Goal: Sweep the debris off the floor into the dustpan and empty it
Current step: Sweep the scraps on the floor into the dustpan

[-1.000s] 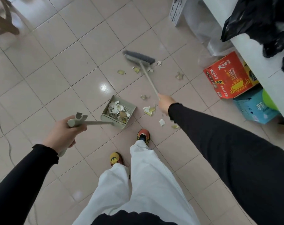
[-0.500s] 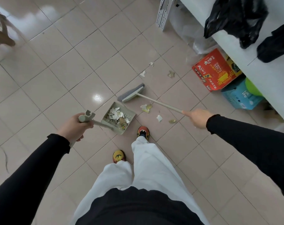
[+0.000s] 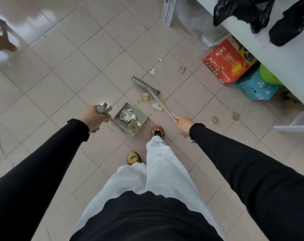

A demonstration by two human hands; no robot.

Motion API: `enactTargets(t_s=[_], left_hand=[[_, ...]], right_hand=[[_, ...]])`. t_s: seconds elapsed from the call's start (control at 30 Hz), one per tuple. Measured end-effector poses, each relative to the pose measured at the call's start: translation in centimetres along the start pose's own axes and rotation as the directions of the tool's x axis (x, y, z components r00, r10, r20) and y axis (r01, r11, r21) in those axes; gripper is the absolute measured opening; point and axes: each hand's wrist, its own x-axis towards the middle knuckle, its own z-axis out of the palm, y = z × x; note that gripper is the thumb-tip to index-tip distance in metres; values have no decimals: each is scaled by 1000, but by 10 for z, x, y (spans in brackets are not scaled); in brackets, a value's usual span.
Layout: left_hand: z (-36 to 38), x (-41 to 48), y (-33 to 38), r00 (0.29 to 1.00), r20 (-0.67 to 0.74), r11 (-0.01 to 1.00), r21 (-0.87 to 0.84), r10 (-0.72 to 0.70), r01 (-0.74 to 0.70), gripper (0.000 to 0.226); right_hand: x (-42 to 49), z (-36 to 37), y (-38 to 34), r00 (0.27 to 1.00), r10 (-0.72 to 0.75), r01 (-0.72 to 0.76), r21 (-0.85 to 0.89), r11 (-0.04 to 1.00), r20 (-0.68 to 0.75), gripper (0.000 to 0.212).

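My left hand (image 3: 93,117) grips the pale handle of a grey-green dustpan (image 3: 143,117) that rests on the tiled floor just ahead of my feet, holding several paper scraps. My right hand (image 3: 183,124) holds the thin shaft of a broom (image 3: 145,85), whose dark head lies on the floor a little beyond the pan's mouth. Yellowish and white scraps (image 3: 144,98) lie between the broom head and the pan. More debris (image 3: 181,69) is scattered farther out, and other bits (image 3: 214,119) lie to the right of my right hand.
A red carton (image 3: 226,63) and a blue box (image 3: 255,87) sit under a white counter (image 3: 286,63) at the right, with black bags (image 3: 243,9) on top. A white perforated leg (image 3: 168,11) stands at the back. A chair leg (image 3: 3,42) is at far left.
The broom head has swung from left of the scraps to beyond them, and my right hand has come in closer to my body. The dustpan stays in place.
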Motion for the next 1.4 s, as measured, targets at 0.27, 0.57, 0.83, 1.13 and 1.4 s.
enactTargets(t_s=[0.27,0.57,0.83,1.13,1.4], left_hand=[[2,-3,-5,1000,-9,1000,8,10,-10,21],[7,-12,-23,1000,2,1000,10,21,-21,22],[12,-20,-39,999,-8,999,17,40,-40,21],[13,-56,-63,999,-24,998,34,48,-47,16],[38,-105,-79,997,-67,999,-22,27,-28,14]], right_hand=[[-99,44,40,989,-22,-14,237,971,149,53],[-73,97,10,1000,13,-14,62,998,19,57],[-123,107,44,994,-6,-34,359,933,110,51],[-119,76,84,996,19,14,382,924,-82,51],[-63,33,107,985,88,-55,220,974,-146,56]])
